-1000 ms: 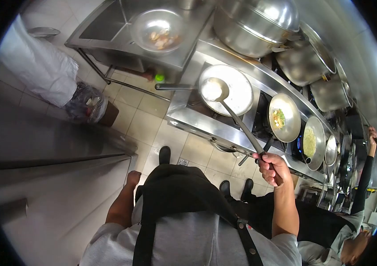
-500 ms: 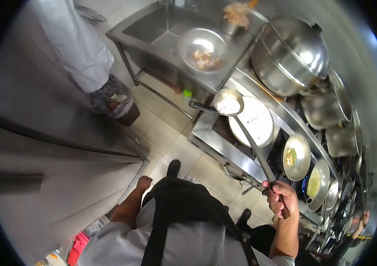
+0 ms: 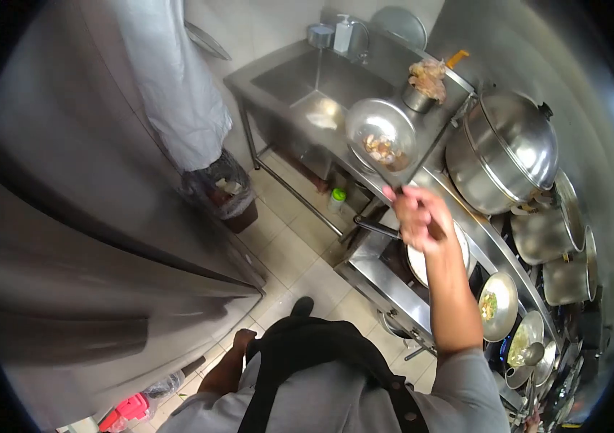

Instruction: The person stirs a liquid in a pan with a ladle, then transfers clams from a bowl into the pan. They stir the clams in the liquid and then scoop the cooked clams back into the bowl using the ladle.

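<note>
My right hand is wrapped round the dark grip of a long-handled ladle, stretched forward over the stove's far end. The ladle's bowl, pale and blurred, is over the sink, and its handle crosses a steel bowl holding orange and white food pieces. Beneath my right hand is a wide white-filled pan, partly hidden by my forearm. A black-handled pan is also mostly covered. Low beside my body, my left hand has curled fingers with nothing visible in them.
A large lidded steamer and deep pots line the right wall. Pans with food stand on burners. Left are a lined bin and a metal cabinet. Another person's hand shows at the lower right.
My right hand has moved forward and left, carrying the ladle from above the white-filled pan to over the sink. The whole view has shifted, showing more of the sink. My left hand stays low.
</note>
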A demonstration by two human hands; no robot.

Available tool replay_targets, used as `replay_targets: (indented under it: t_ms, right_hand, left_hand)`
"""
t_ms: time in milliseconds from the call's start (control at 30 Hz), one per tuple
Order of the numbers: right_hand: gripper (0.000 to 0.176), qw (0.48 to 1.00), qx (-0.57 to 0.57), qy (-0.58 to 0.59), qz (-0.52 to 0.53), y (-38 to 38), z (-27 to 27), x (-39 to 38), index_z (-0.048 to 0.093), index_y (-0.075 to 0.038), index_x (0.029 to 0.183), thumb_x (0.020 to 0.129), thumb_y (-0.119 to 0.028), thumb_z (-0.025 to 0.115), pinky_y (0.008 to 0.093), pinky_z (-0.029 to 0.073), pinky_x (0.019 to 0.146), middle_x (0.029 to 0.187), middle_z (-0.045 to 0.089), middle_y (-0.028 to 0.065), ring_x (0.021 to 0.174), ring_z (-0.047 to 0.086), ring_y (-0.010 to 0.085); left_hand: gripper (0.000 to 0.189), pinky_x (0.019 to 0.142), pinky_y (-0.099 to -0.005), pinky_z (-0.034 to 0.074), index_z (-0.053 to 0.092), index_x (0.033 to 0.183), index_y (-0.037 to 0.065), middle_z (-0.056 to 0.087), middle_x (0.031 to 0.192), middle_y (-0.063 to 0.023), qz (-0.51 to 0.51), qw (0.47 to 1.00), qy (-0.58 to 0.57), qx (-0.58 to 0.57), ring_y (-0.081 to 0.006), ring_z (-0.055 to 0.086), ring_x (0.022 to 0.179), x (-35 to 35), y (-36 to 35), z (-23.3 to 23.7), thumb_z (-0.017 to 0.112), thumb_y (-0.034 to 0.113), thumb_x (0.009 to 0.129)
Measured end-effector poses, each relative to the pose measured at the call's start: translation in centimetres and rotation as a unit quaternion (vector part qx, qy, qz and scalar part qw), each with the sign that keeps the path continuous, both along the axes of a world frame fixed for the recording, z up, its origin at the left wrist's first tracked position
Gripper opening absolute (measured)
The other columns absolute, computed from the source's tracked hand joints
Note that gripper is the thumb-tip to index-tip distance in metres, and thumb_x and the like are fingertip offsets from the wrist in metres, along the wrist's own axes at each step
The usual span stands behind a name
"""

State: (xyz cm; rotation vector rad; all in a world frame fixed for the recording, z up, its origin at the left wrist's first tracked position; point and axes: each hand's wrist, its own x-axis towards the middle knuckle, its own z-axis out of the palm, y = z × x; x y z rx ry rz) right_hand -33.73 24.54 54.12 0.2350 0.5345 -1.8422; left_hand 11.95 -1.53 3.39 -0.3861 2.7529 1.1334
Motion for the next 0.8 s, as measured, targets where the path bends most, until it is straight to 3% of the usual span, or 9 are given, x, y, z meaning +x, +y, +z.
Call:
replay_targets:
  t_ms: [67,167,300,333,400,567,667,733,800]
  right_hand:
    - [0.023,0.991,0.054,0.122,0.002,-4.5,0.0,-4.3,0.053,0.002,0.107,0.094,-0.017,0.051,0.0207,0.034,0.032,0.059,0.049,-0.0032,0.04,0.045,0.0053]
    - [0.017,0.899,0.271,0.343,-0.035,-11.8,-0.7,-9.5,0.058,0.003,0.088,0.09,-0.013,0.053,0.0252,0.029,0.03,0.056,0.049,-0.0011,0.037,0.04,0.0071]
    - [0.018,0.555,0.535,0.632,0.081,-17.7,-2.3,-14.2,0.065,0.003,0.074,0.079,-0.014,0.063,0.0358,0.049,0.048,0.076,0.068,0.0166,0.057,0.064,0.0241]
    - [0.018,0.555,0.534,0.634,0.078,-18.2,-2.9,-14.7,0.065,0.003,0.074,0.079,-0.014,0.063,0.0358,0.049,0.048,0.076,0.068,0.0166,0.057,0.064,0.0241]
    - [0.021,0.277,0.593,0.755,0.046,-18.9,-3.6,-15.1,0.068,0.005,0.087,0.077,-0.014,0.063,0.0411,0.055,0.071,0.091,0.07,0.0216,0.084,0.07,0.0323]
    - [0.023,0.264,0.628,0.73,0.052,-19.4,-5.3,-17.3,0.07,0.003,0.095,0.08,-0.012,0.061,0.0416,0.052,0.087,0.105,0.068,0.0221,0.1,0.066,0.0358]
    - [0.016,0.3,0.575,0.755,-0.097,-17.9,-6.4,-17.8,0.067,0.0,0.083,0.082,-0.014,0.061,0.0383,0.055,0.068,0.086,0.069,0.0196,0.079,0.069,0.0298]
    - [0.019,0.738,0.411,0.532,-0.052,-16.1,-4.5,-16.3,0.06,-0.005,0.074,0.088,-0.017,0.058,0.0304,0.046,0.044,0.07,0.063,0.0078,0.053,0.059,0.016]
    - [0.016,0.829,0.31,0.444,-0.138,-14.1,-5.6,-13.6,0.054,-0.009,0.078,0.092,-0.018,0.056,0.0235,0.03,0.034,0.063,0.05,-0.0022,0.043,0.041,0.0058]
  left_hand:
    - [0.026,0.058,-0.0503,0.045,0.058,0.064,0.011,0.057,0.064,-0.0163,-0.074,0.99,0.041,-0.112,-0.0388,0.06,0.067,1.6,-0.5,-5.0,0.059,0.037,0.066]
    - [0.027,0.058,-0.049,0.046,0.061,0.066,0.011,0.06,0.065,-0.0153,0.06,0.995,-0.047,0.06,-0.0374,0.061,0.066,3.3,0.1,-4.1,0.059,0.037,0.07]
    - [0.028,0.06,-0.0481,0.047,0.063,0.068,0.01,0.061,0.067,-0.0147,0.117,0.969,-0.17,0.134,-0.0365,0.061,0.066,4.3,-0.3,-3.0,0.059,0.038,0.072]
    - [0.028,0.06,-0.0481,0.047,0.063,0.068,0.01,0.061,0.067,-0.0147,0.112,0.971,-0.169,0.128,-0.0365,0.061,0.067,4.0,-0.5,-2.9,0.059,0.038,0.073]
    - [0.028,0.06,-0.048,0.047,0.063,0.068,0.01,0.062,0.067,-0.0148,0.106,0.972,-0.167,0.123,-0.0364,0.062,0.067,2.9,-0.8,-2.5,0.059,0.038,0.073]
    - [0.029,0.061,-0.0478,0.047,0.063,0.069,0.009,0.062,0.068,-0.0149,0.093,0.976,-0.161,0.115,-0.0362,0.062,0.067,1.4,-1.5,-2.0,0.059,0.037,0.073]
    - [0.029,0.061,-0.0476,0.047,0.064,0.069,0.009,0.063,0.068,-0.015,0.077,0.979,-0.157,0.108,-0.0361,0.062,0.067,0.4,-1.7,-1.9,0.059,0.037,0.074]
    - [0.029,0.061,-0.0475,0.047,0.064,0.07,0.009,0.063,0.069,-0.0151,0.065,0.98,-0.156,0.102,-0.0361,0.062,0.067,-0.1,-1.6,-1.9,0.059,0.037,0.074]
    - [0.029,0.062,-0.0475,0.047,0.064,0.07,0.008,0.063,0.069,-0.0151,0.049,0.982,-0.153,0.097,-0.036,0.062,0.067,-0.1,-1.5,-2.0,0.059,0.036,0.074]
